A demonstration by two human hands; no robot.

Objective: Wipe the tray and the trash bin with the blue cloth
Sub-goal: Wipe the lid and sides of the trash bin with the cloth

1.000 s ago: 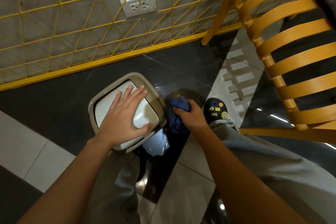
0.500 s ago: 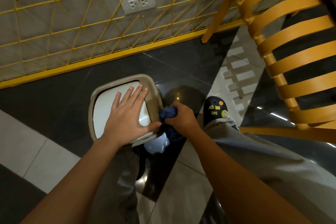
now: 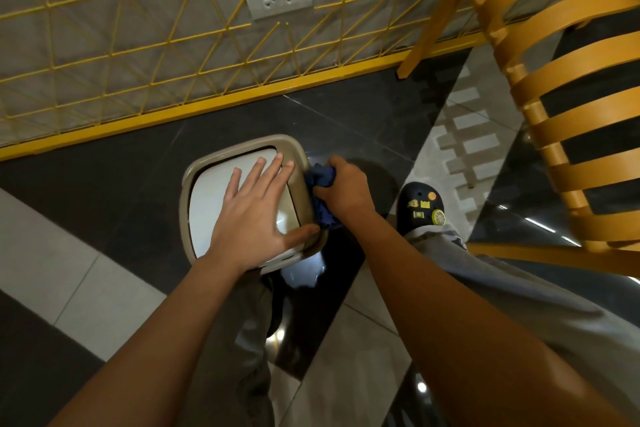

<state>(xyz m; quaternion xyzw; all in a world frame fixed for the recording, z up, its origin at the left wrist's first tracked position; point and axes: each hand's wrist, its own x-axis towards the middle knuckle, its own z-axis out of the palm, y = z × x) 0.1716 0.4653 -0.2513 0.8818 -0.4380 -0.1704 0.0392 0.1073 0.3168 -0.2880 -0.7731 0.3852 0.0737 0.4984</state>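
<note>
A beige trash bin (image 3: 207, 170) with a white swing lid stands on the dark floor, seen from above. My left hand (image 3: 256, 215) lies flat on the lid, fingers spread, thumb hooked over the rim. My right hand (image 3: 344, 185) is closed around the crumpled blue cloth (image 3: 320, 180) and presses it against the bin's right side, near the upper corner. No tray is in view.
A yellow slatted chair (image 3: 554, 107) fills the right side, one leg near the wall. A yellow wire grid and yellow skirting (image 3: 207, 107) run along the wall behind the bin. My foot in a dark clog (image 3: 420, 208) stands right of the bin.
My right hand has slid the cloth along the bin's right side toward the far corner. The left hand stays flat on the lid.
</note>
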